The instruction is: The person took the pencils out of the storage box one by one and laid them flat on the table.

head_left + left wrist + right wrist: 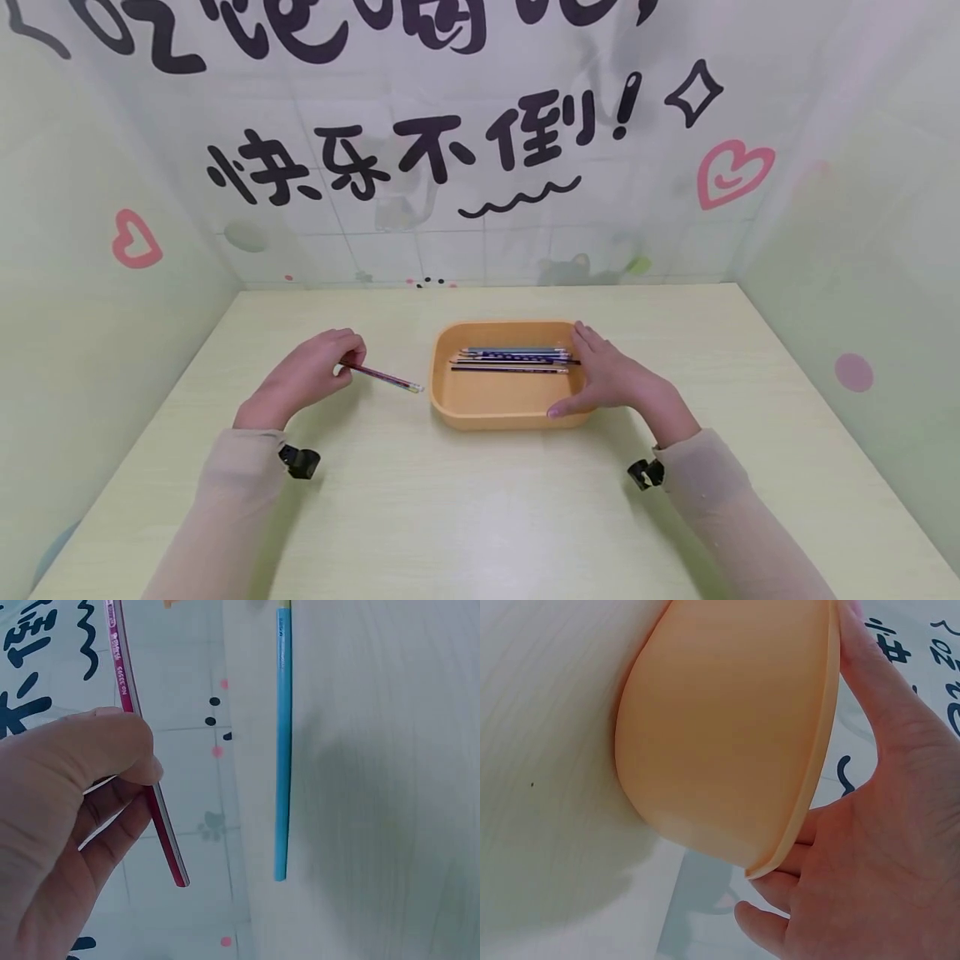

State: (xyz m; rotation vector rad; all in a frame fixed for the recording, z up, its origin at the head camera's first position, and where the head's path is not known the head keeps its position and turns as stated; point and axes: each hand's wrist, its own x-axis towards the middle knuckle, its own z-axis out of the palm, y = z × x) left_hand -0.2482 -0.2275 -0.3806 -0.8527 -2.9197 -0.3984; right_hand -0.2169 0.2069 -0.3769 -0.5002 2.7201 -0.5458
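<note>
Between thumb and fingers, my left hand (pixel 315 371) pinches a dark red pencil (pixel 169 840) with a silvery stripe, left of the tray. Beside it in the left wrist view, a light blue pencil (pixel 283 750) lies on the table; in the head view the two nearly overlap, their tail ends pointing at the tray. My right hand (pixel 613 375) grips the right end of an orange plastic tray (pixel 495 422), thumb at the front rim and fingers at the back corner. Inside the tray, several pencils (pixel 510 371) lie side by side toward the back.
The pale wooden table (pixel 480 517) is bounded by a back wall (pixel 300 258) with black lettering and by side walls. A dark wrist camera (pixel 300 462) sits at the left sleeve, another camera (pixel 647 474) at the right.
</note>
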